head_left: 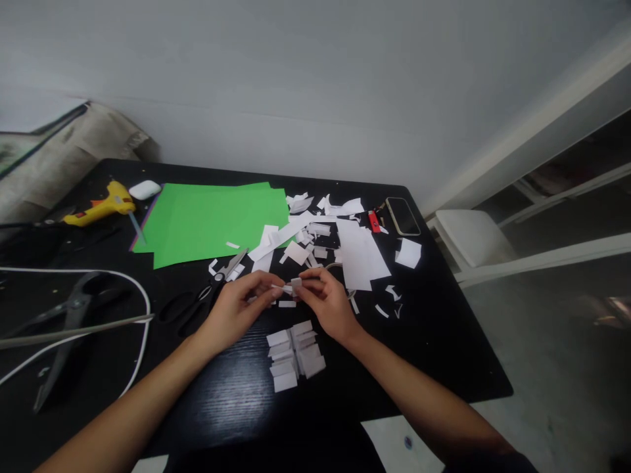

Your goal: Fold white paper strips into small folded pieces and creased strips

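Between my two hands, above the middle of the black table, is a small piece of white paper (296,285). My left hand (246,302) pinches its left end, a thin strip, between thumb and fingers. The other end sits in the closed fingertips of my right hand (326,303), where it looks folded. Just below lies a folded white paper piece (296,358) with flaps spread to both sides of a centre ridge. Black-handled scissors (217,279) rest left of my left hand, blades partly over paper scraps.
Green sheets (217,220) lie at the back, beside a yellow glue gun (116,200). White paper scraps (296,253) and a larger white sheet (359,256) cover the middle. A phone (403,217) and red lighter (374,221) are at right. Large scissors (76,315) and a white cable (146,295) lie left.
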### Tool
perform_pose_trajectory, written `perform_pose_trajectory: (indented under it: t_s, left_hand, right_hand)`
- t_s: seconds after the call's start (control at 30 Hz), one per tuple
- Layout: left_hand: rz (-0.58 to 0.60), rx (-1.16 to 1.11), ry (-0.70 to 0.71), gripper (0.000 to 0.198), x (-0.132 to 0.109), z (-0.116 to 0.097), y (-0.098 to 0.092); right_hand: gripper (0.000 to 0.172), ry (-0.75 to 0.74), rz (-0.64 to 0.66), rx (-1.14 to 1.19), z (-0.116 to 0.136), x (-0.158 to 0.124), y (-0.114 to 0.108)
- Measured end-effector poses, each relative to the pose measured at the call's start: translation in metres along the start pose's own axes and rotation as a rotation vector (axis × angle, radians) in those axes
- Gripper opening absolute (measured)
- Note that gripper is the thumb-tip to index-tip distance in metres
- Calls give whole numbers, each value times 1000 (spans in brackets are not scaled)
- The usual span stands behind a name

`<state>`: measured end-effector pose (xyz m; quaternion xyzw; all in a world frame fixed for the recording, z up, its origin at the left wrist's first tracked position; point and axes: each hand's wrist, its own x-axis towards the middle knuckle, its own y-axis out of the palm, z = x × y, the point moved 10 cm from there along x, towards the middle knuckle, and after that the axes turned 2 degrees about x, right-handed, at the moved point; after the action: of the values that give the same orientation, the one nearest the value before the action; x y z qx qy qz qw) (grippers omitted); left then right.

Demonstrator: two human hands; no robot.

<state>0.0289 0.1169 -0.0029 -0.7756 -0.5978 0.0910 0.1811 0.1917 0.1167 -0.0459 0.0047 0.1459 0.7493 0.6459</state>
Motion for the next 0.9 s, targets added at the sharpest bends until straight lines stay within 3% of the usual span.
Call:
perform_pose_trajectory:
  t_s: [0.33, 0.53, 0.77, 0.9]
  left_hand:
    - [129, -11, -9, 22, -9, 0, 19]
    - [87, 92, 3, 30, -7, -2, 15]
    - [-25, 48, 15, 20, -5, -1, 6]
    - [-10, 10, 17, 17, -7, -3, 9]
  right_hand:
    - [37, 35, 4, 42, -2, -4, 4]
    - [31, 13, 51, 52, 3, -4, 7]
    - [34, 7, 80, 88, 4, -5, 12]
    - [35, -22, 62, 75, 6, -5, 11]
